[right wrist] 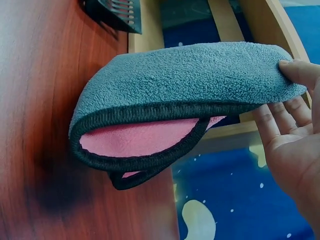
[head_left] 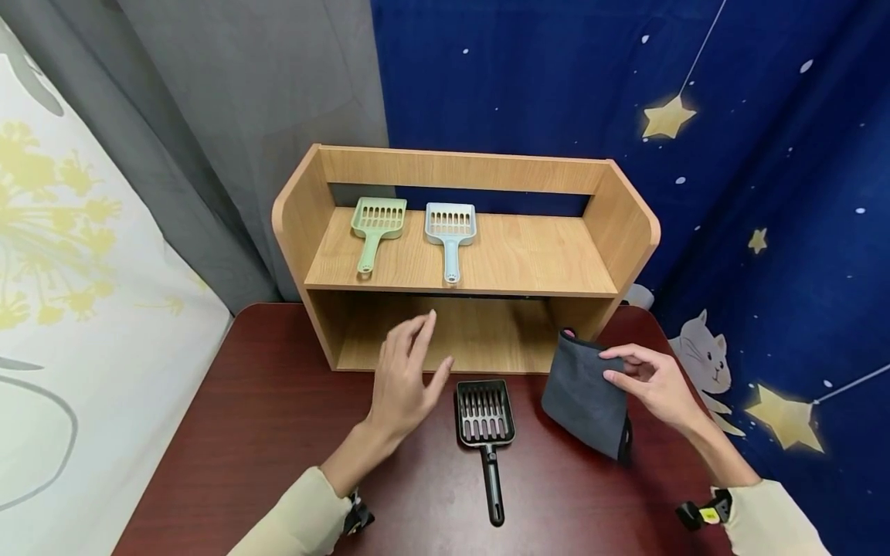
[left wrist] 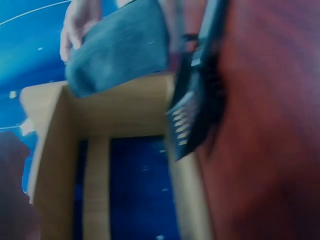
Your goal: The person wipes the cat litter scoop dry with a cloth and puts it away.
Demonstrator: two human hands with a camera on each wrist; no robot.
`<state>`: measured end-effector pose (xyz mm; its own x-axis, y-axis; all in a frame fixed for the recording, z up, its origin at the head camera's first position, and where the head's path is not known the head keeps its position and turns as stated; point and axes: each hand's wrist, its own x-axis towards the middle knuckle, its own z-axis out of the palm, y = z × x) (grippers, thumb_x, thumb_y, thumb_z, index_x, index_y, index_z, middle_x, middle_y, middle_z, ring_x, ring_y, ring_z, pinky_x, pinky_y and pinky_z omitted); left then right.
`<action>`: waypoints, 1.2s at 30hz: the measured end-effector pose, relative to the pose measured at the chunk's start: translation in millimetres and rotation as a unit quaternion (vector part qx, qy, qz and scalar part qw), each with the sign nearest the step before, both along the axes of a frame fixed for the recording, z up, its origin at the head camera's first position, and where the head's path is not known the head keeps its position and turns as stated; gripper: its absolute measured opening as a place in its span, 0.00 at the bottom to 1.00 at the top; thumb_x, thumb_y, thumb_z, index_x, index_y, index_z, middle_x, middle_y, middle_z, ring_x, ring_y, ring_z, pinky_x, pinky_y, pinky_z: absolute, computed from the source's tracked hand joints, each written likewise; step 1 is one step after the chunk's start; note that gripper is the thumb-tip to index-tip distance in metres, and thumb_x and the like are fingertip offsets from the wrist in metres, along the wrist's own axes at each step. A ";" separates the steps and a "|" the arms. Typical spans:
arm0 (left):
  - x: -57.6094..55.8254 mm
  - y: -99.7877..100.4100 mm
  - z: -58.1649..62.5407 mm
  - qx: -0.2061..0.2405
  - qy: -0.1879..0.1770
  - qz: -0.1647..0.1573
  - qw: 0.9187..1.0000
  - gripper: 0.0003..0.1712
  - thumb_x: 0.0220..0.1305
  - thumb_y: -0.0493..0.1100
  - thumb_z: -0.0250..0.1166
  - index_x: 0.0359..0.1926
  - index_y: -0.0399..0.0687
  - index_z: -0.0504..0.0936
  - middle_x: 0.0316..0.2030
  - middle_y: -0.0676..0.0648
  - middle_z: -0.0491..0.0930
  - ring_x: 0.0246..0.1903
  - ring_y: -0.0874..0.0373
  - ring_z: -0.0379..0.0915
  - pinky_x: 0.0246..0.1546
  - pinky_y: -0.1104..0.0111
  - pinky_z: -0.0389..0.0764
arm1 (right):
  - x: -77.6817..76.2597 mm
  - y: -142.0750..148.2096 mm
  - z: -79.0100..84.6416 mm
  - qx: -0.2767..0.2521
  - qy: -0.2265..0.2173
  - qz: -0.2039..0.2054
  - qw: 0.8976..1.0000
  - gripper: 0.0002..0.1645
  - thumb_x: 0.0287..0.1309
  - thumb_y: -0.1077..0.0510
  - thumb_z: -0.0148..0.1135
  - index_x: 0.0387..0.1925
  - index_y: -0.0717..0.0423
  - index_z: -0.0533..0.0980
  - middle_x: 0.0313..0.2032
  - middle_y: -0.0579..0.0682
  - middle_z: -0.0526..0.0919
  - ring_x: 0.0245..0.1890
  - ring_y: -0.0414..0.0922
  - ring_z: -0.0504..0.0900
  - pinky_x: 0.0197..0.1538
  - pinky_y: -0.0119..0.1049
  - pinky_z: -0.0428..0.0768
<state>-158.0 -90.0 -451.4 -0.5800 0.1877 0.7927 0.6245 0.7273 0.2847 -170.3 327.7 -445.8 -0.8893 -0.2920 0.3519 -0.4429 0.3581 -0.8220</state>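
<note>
A folded cloth (head_left: 585, 398), grey outside with a black stitched edge, hangs from my right hand (head_left: 657, 384), pinched between thumb and fingers. Its pink inner side (right wrist: 140, 137) shows in the right wrist view. My left hand (head_left: 406, 378) is held in the air before the shelf's lower opening, fingers extended and thumb apart, holding nothing. Between the two hands lies a black slotted litter scoop (head_left: 485, 421) on the table, its handle toward me. The left wrist view is blurred but shows the scoop (left wrist: 192, 110) and the cloth (left wrist: 120, 50).
A wooden two-tier shelf (head_left: 462, 293) stands at the back of the dark red table (head_left: 292, 417). On its upper board lie a green litter scoop (head_left: 378, 224) and a light blue litter scoop (head_left: 450, 232). Behind hang grey and starry blue curtains (head_left: 528, 93).
</note>
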 end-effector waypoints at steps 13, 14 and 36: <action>30.7 23.6 -67.9 -0.049 -0.301 0.032 0.952 0.58 0.65 0.58 0.75 0.81 0.31 0.57 0.70 0.29 0.68 0.68 0.35 0.69 0.65 0.44 0.75 | -14.2 11.1 -35.0 -0.034 -0.019 -0.022 0.999 0.16 0.63 0.74 0.69 0.52 0.65 0.83 0.25 0.47 0.65 0.24 0.39 0.68 0.29 0.31 0.69; 32.8 26.2 -70.1 -0.045 -0.320 0.031 0.946 0.58 0.65 0.59 0.75 0.80 0.31 0.57 0.71 0.29 0.68 0.68 0.35 0.69 0.65 0.44 0.74 | -15.1 11.5 -37.4 -0.038 -0.021 -0.026 0.999 0.16 0.63 0.74 0.69 0.52 0.66 0.83 0.26 0.46 0.66 0.26 0.38 0.69 0.31 0.31 0.70; 49.7 69.0 -105.9 -0.047 -0.421 0.012 0.906 0.74 0.49 0.67 0.82 0.80 0.27 0.55 0.77 0.28 0.60 0.73 0.33 0.63 0.70 0.44 0.70 | -15.9 12.2 -52.9 -0.038 -0.056 -0.062 0.996 0.18 0.64 0.70 0.71 0.54 0.67 0.82 0.36 0.40 0.82 0.33 0.37 0.75 0.38 0.27 0.76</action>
<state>-108.3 -21.1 -557.3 -0.9764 0.2107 0.0478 0.1979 0.7838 0.5886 -186.3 339.9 -498.7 -0.9516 -0.1532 0.2664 -0.3038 0.3392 -0.8903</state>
